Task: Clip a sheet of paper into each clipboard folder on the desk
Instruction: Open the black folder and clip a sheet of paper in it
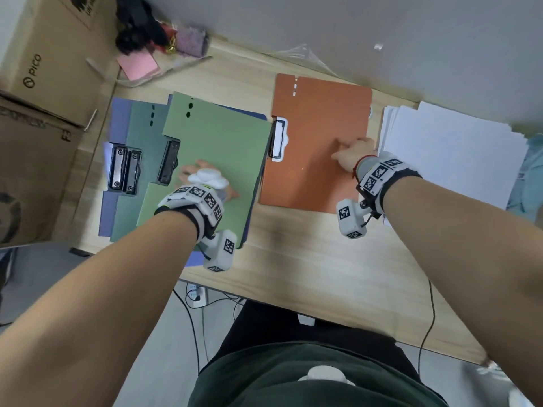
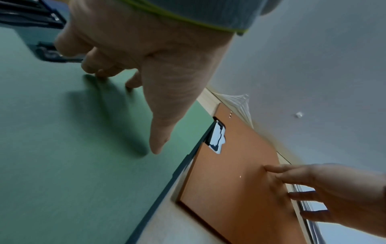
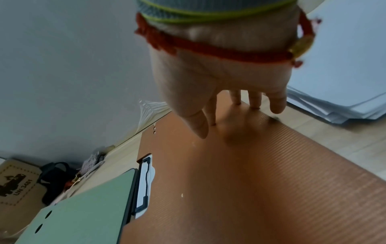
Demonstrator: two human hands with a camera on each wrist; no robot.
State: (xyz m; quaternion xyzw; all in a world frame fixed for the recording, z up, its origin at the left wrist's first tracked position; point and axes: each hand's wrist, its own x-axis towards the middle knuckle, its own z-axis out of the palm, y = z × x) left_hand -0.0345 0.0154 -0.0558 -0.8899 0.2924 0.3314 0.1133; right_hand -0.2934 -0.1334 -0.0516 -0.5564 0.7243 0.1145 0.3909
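An orange clipboard folder (image 1: 320, 142) lies closed on the desk, a white sheet showing at its black clip (image 1: 278, 139). My right hand (image 1: 351, 154) presses its straight fingers (image 3: 255, 99) on the orange cover (image 3: 240, 181) near the right edge. To the left lies a fanned stack of closed folders, with a light green folder (image 1: 217, 154) on top. My left hand (image 1: 202, 174) rests on the light green cover (image 2: 62, 165), fingertips (image 2: 158, 147) touching it. A pile of white paper (image 1: 449, 151) lies at the right.
Cardboard boxes (image 1: 44, 113) stand left of the desk. Pink sticky notes (image 1: 138, 66), dark fabric items (image 1: 141, 27) and a plastic wrapper (image 1: 302, 57) lie at the back edge by the wall. Bare wooden desk (image 1: 308, 254) shows in front of the folders.
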